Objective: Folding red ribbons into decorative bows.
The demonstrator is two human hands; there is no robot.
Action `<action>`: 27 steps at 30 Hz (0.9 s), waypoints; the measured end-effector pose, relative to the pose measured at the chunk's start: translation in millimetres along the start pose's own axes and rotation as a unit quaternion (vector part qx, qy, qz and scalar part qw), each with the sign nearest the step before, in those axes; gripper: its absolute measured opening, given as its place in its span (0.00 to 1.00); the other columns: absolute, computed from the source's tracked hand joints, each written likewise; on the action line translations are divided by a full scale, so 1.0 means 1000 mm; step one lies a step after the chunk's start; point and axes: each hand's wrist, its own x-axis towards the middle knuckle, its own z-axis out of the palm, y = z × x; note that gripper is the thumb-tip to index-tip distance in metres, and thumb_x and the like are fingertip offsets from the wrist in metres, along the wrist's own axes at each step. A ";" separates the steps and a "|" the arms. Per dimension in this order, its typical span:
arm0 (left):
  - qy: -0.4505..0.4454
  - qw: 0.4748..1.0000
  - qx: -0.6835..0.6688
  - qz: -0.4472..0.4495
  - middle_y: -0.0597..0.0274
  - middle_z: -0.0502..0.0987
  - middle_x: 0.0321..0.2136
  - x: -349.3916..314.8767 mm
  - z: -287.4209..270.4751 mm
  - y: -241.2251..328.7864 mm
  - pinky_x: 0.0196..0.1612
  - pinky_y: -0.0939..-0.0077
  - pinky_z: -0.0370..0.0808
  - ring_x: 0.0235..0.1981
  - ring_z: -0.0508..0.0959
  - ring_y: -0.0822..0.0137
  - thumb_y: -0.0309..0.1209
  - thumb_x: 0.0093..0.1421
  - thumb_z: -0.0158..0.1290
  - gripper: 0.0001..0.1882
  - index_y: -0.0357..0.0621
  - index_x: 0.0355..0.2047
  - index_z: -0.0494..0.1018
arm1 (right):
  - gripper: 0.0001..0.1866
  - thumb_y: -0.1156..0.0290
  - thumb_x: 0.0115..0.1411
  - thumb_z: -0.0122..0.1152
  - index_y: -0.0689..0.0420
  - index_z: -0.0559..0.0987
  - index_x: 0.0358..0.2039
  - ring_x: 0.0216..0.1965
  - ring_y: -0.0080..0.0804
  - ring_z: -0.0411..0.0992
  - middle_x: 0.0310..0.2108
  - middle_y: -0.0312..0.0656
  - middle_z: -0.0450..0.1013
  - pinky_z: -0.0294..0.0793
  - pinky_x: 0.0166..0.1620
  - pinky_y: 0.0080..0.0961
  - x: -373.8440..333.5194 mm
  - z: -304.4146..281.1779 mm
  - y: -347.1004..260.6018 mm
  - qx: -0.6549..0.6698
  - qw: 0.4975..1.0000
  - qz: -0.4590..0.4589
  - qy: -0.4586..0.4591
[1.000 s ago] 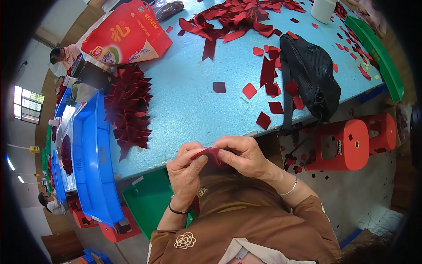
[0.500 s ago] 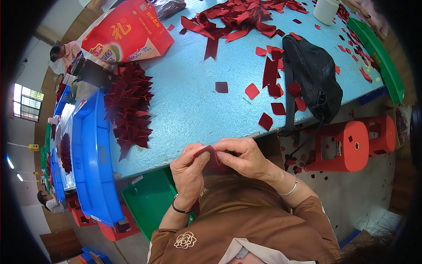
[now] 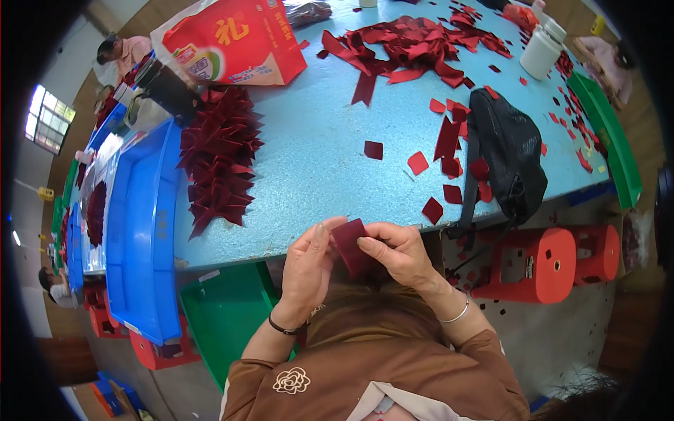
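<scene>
A dark red ribbon piece (image 3: 349, 242) hangs just off the table's near edge, its broad face showing. My right hand (image 3: 401, 259) pinches it at its right side, thumb on the front. Close against its left edge is my left hand (image 3: 307, 270), with thumb raised and fingers stretched, not gripping it; some of its fingertips are hidden behind the ribbon. Beyond my hands, a dense row of folded dark red ribbon pieces (image 3: 223, 161) lies at the table's left side. Small red squares, one being a dark red square (image 3: 373, 149), are scattered to the right.
On the blue table (image 3: 302, 175) are a ribbon heap (image 3: 414, 45), a black mesh bag (image 3: 507, 158), a white bottle (image 3: 543, 50), a red gift bag (image 3: 235, 45) and a black cup (image 3: 168, 91). A blue tray (image 3: 140, 238) and green tray (image 3: 228, 309) stand left; red stools (image 3: 554, 266) stand right.
My left thumb has come off the ribbon and that hand has opened. The ribbon, pinched between both hands before, now shows its flat face in my right hand. The whole view has shifted slightly.
</scene>
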 end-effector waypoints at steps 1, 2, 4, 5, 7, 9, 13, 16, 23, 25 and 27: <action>0.003 1.000 -0.007 0.006 0.56 0.76 0.43 -0.005 -0.006 0.001 0.49 0.72 0.72 0.43 0.76 0.68 0.35 0.67 0.44 0.18 0.30 0.48 0.70 | 0.10 0.71 0.61 0.59 0.65 0.79 0.38 0.29 0.15 0.70 0.28 0.34 0.77 0.70 0.33 0.16 0.000 0.004 -0.001 -0.006 1.000 0.000 -0.008; -0.014 1.000 0.020 0.000 0.56 0.77 0.43 -0.010 -0.010 0.002 0.49 0.73 0.72 0.43 0.76 0.68 0.33 0.66 0.46 0.17 0.31 0.48 0.70 | 0.10 0.71 0.61 0.58 0.65 0.79 0.38 0.29 0.15 0.69 0.27 0.34 0.76 0.70 0.32 0.16 -0.001 0.007 -0.001 -0.010 1.000 0.000 -0.006; -0.030 0.999 0.040 -0.004 0.57 0.77 0.42 -0.015 -0.014 0.000 0.48 0.74 0.73 0.42 0.76 0.69 0.31 0.65 0.48 0.16 0.32 0.48 0.71 | 0.10 0.71 0.61 0.58 0.65 0.79 0.37 0.28 0.15 0.69 0.26 0.34 0.76 0.69 0.31 0.16 -0.003 0.011 0.001 -0.021 1.000 0.003 -0.009; -0.040 0.997 0.059 0.006 0.58 0.77 0.41 -0.019 -0.014 0.001 0.47 0.75 0.72 0.41 0.76 0.70 0.28 0.63 0.50 0.14 0.32 0.47 0.72 | 0.10 0.71 0.61 0.58 0.64 0.79 0.39 0.31 0.17 0.71 0.29 0.37 0.77 0.70 0.35 0.17 -0.004 0.012 0.002 -0.043 0.999 0.012 -0.029; -0.049 0.996 0.075 0.015 0.58 0.77 0.40 -0.023 -0.019 0.002 0.46 0.77 0.72 0.41 0.76 0.71 0.25 0.62 0.52 0.13 0.33 0.46 0.73 | 0.11 0.70 0.61 0.57 0.64 0.78 0.40 0.34 0.19 0.72 0.32 0.39 0.78 0.72 0.39 0.19 -0.008 0.018 0.001 -0.067 0.996 0.023 -0.050; -0.036 0.994 0.086 0.052 0.60 0.78 0.38 -0.023 -0.027 -0.002 0.44 0.80 0.72 0.38 0.75 0.73 0.21 0.58 0.55 0.11 0.34 0.42 0.76 | 0.11 0.71 0.60 0.58 0.64 0.78 0.39 0.33 0.21 0.73 0.31 0.41 0.77 0.72 0.37 0.20 -0.010 0.024 0.000 -0.092 0.994 0.025 -0.052; -0.011 0.990 0.102 0.096 0.62 0.78 0.35 -0.023 -0.029 -0.005 0.43 0.80 0.71 0.36 0.75 0.73 0.22 0.59 0.54 0.08 0.34 0.39 0.77 | 0.11 0.71 0.60 0.58 0.65 0.78 0.39 0.32 0.23 0.74 0.31 0.42 0.77 0.72 0.36 0.20 -0.012 0.033 0.007 -0.119 0.992 -0.025 -0.025; -0.015 0.995 0.065 0.075 0.62 0.78 0.34 -0.025 -0.029 -0.003 0.42 0.81 0.71 0.35 0.75 0.74 0.22 0.60 0.53 0.08 0.34 0.39 0.77 | 0.10 0.71 0.60 0.58 0.65 0.78 0.38 0.31 0.25 0.74 0.31 0.42 0.77 0.71 0.35 0.21 -0.013 0.036 0.006 -0.106 0.993 -0.041 -0.011; -0.013 0.998 0.021 0.054 0.64 0.78 0.34 -0.026 -0.036 -0.008 0.40 0.84 0.69 0.35 0.73 0.77 0.23 0.58 0.55 0.09 0.35 0.40 0.78 | 0.10 0.72 0.63 0.55 0.67 0.77 0.38 0.25 0.17 0.65 0.23 0.35 0.72 0.66 0.29 0.16 -0.015 0.035 0.010 -0.060 0.998 -0.002 -0.007; -0.015 0.998 0.027 0.057 0.64 0.78 0.34 -0.026 -0.037 -0.009 0.40 0.84 0.69 0.35 0.73 0.76 0.23 0.58 0.55 0.09 0.34 0.40 0.78 | 0.10 0.72 0.63 0.55 0.67 0.78 0.39 0.25 0.16 0.64 0.23 0.33 0.71 0.65 0.29 0.15 -0.014 0.035 0.011 -0.054 0.998 0.000 -0.010; -0.014 0.998 0.028 0.063 0.63 0.77 0.36 -0.026 -0.036 -0.009 0.41 0.83 0.69 0.36 0.74 0.76 0.22 0.58 0.55 0.09 0.34 0.40 0.77 | 0.10 0.72 0.63 0.55 0.67 0.78 0.38 0.25 0.16 0.65 0.23 0.33 0.72 0.65 0.28 0.15 -0.013 0.033 0.010 -0.068 0.998 -0.003 -0.018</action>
